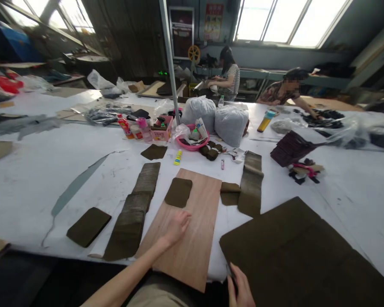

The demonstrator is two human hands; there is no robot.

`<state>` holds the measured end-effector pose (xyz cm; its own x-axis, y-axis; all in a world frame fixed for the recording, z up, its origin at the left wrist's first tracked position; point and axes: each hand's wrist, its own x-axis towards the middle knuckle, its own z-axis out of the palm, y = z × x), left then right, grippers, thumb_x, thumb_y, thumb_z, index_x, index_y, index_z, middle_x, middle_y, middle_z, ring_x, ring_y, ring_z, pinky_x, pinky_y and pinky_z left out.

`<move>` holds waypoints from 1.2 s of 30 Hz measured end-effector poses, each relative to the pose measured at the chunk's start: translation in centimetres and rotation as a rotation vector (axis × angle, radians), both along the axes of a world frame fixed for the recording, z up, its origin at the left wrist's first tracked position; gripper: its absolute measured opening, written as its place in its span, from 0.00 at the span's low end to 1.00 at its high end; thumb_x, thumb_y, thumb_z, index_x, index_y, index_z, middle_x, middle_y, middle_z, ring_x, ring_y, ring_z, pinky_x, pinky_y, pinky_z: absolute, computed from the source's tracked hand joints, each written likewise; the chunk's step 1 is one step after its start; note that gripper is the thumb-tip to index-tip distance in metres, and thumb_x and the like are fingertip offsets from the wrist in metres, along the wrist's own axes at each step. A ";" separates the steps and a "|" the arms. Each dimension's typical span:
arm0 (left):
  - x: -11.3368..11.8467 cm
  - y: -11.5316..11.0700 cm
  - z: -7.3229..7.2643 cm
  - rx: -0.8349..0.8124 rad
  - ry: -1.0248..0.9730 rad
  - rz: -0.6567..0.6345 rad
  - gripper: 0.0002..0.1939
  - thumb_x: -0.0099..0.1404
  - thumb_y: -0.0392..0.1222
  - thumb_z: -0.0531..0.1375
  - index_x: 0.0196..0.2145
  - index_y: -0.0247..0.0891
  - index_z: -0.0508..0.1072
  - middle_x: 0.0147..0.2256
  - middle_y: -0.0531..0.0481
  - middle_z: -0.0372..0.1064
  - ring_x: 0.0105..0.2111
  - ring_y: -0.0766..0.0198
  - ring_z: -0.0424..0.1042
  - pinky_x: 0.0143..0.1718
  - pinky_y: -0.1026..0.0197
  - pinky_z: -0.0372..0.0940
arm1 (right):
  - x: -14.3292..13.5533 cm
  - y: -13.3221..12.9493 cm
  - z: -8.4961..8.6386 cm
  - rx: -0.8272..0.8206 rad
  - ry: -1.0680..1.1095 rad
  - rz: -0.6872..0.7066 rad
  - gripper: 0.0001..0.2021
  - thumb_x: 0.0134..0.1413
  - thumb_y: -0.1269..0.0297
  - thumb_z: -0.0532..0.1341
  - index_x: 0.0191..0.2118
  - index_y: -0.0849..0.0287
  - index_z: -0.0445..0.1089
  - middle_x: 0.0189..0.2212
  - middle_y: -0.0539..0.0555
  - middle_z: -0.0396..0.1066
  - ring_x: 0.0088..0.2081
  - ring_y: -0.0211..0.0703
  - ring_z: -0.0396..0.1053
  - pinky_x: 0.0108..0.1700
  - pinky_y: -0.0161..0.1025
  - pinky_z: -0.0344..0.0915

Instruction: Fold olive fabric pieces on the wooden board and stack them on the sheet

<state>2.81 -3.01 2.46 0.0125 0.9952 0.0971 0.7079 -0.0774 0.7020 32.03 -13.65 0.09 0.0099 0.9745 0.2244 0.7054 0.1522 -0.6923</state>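
In the head view, the left hand (178,226) is over the wood board (195,238). Its fingers are a bit curled, about half closed. I cannot tell if it pinches anything. Just past its fingers, a small green-brown piece (178,192) with round corners lies flat on the board.

The right hand (241,288) is low down, at the near edge of the big dark sheet (307,260). Its thumb and fingers are close together, with something thin and dark by them. I cannot tell what that is, or if the hand grips it.

The big sheet takes up much of the near right side of the white table (28,179). To the left of the board is a long dark strip pile (128,226), and farther left is a thick dark stack (88,227). To the right of the board are a small folded piece (230,194) and another long strip (251,183).

Past the board are a yellow tube (178,157) and a little pink tool (222,164). Behind them sit a pink basin (192,146) full of bits, a red bottle (124,126) and two fat white bags (231,123). A thin pole (169,55) stands up by the basin and blocks a bit of the back. Two people (232,79) are back there, and one reaches to a black heap (326,117).
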 end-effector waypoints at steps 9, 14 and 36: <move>-11.2 9.9 -3.9 -0.060 0.273 0.317 0.19 0.64 0.40 0.54 0.52 0.30 0.64 0.46 0.38 0.66 0.47 0.52 0.65 0.50 0.53 0.62 | -17.2 19.6 3.7 -0.280 -0.116 0.367 0.16 0.55 0.72 0.53 0.50 0.59 0.65 0.46 0.58 0.69 0.48 0.46 0.68 0.51 0.42 0.65; -11.4 12.8 -4.5 -0.198 0.257 0.394 0.22 0.66 0.45 0.53 0.54 0.29 0.62 0.44 0.38 0.67 0.44 0.52 0.68 0.45 0.55 0.63 | -22.4 28.7 3.0 -0.378 -0.352 0.429 0.23 0.47 0.70 0.64 0.51 0.61 0.64 0.49 0.61 0.66 0.49 0.50 0.66 0.49 0.44 0.63; -12.7 13.9 -4.4 -0.280 -0.575 0.414 0.25 0.50 0.49 0.67 0.43 0.32 0.71 0.36 0.46 0.74 0.35 0.60 0.72 0.36 0.61 0.66 | -24.0 32.0 0.1 -0.689 0.294 0.478 0.17 0.37 0.58 0.67 0.36 0.62 0.71 0.29 0.49 0.73 0.34 0.43 0.70 0.35 0.36 0.64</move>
